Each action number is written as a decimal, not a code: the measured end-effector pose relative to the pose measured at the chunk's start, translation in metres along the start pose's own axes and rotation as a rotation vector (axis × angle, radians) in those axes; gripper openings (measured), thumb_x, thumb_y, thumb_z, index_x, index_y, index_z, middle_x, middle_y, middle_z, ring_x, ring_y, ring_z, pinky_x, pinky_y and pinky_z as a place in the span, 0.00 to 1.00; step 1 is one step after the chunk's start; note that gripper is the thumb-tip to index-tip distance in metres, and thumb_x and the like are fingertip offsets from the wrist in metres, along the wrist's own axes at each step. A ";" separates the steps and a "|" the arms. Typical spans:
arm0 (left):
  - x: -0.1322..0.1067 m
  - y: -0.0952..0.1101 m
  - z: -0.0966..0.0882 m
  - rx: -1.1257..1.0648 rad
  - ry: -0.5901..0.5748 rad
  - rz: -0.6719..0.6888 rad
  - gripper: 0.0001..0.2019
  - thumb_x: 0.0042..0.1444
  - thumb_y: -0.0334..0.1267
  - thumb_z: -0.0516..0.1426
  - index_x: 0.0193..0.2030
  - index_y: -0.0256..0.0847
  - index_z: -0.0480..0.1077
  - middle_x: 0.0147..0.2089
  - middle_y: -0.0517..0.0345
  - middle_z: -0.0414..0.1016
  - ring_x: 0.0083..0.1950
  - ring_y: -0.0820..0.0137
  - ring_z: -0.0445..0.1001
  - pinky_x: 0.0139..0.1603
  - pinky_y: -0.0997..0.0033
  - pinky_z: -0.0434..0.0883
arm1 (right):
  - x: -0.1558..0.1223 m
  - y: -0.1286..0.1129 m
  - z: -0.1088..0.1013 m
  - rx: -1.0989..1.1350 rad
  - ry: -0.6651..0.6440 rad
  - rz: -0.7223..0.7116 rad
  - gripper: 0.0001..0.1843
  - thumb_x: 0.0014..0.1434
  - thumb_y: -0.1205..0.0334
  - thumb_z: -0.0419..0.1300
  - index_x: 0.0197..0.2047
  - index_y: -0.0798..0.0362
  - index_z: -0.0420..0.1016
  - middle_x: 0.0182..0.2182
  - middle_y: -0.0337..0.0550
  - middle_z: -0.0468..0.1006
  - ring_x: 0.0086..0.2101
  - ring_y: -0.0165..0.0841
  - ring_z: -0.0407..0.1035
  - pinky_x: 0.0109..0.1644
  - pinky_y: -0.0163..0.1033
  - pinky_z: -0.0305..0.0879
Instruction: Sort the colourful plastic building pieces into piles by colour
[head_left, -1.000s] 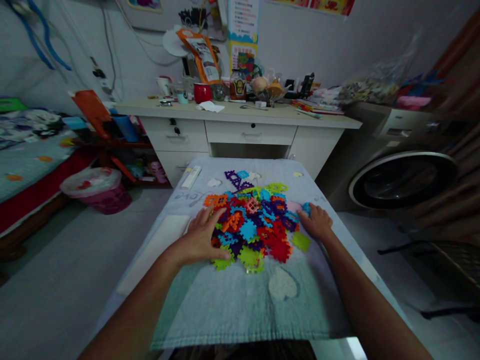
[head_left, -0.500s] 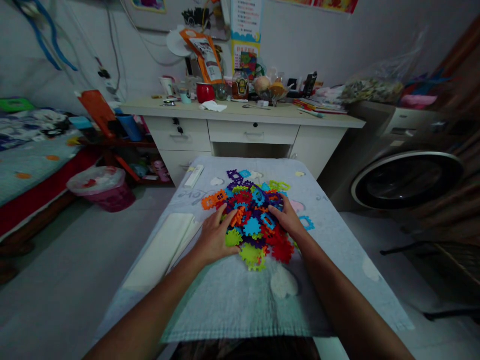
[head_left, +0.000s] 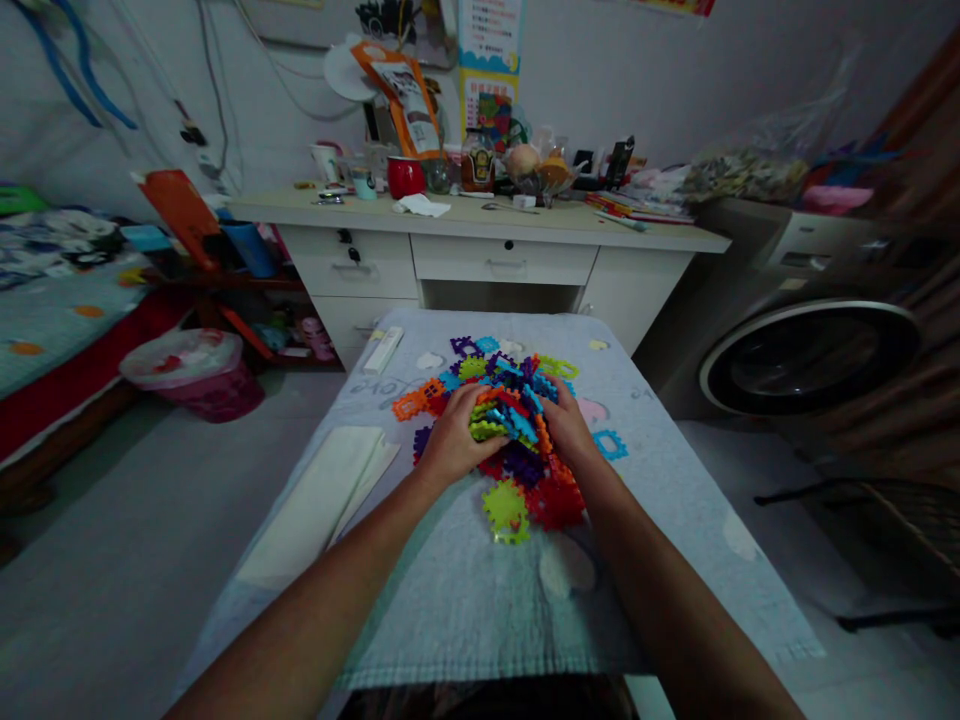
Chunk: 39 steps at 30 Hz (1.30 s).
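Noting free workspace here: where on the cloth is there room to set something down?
Bare cloth lies between the left forearm and right forearm, nearer than the lime piece, and right of the right forearm, to the edge. Crowded: the middle, where left hand and right hand touch colored pieces, and the left side, under a flat white sheet.

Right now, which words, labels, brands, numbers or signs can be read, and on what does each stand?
None can be read with certainty.
Wall poster: lines of characters, too small.
Jar: label too small.
Orange pouch: print too blurred.
Tablecloth: faint script near its left edge, illegible.
Washing machine: panel marks too small.
Plastic pieces: no lettering made out.
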<state>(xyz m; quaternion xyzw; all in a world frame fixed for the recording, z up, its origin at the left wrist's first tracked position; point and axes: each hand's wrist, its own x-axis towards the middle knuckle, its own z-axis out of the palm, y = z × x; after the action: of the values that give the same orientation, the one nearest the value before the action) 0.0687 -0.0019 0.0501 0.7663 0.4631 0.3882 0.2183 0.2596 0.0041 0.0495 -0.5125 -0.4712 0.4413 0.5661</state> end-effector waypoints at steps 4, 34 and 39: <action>0.022 0.005 0.000 -0.169 0.006 -0.182 0.32 0.44 0.48 0.67 0.56 0.43 0.65 0.52 0.52 0.75 0.53 0.60 0.74 0.56 0.59 0.70 | 0.018 -0.009 0.005 -0.063 0.105 -0.030 0.25 0.56 0.48 0.57 0.54 0.49 0.68 0.42 0.42 0.79 0.42 0.38 0.74 0.48 0.46 0.72; -0.053 -0.021 -0.021 0.313 -0.262 -0.261 0.65 0.28 0.59 0.70 0.72 0.49 0.44 0.76 0.38 0.28 0.74 0.36 0.35 0.67 0.35 0.50 | -0.062 -0.004 -0.005 -1.109 -0.341 -0.250 0.56 0.47 0.50 0.69 0.72 0.55 0.45 0.64 0.62 0.61 0.61 0.55 0.58 0.62 0.58 0.58; -0.048 -0.017 -0.015 0.331 -0.141 -0.192 0.58 0.36 0.55 0.69 0.71 0.48 0.46 0.74 0.40 0.40 0.73 0.44 0.48 0.66 0.43 0.58 | -0.059 -0.006 -0.006 -1.022 -0.322 -0.224 0.53 0.49 0.61 0.65 0.72 0.56 0.43 0.64 0.60 0.60 0.62 0.49 0.58 0.63 0.54 0.58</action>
<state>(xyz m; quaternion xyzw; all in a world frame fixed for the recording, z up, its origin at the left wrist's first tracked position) 0.0342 -0.0361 0.0285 0.7693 0.5750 0.2299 0.1572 0.2553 -0.0557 0.0500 -0.5950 -0.7581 0.1662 0.2091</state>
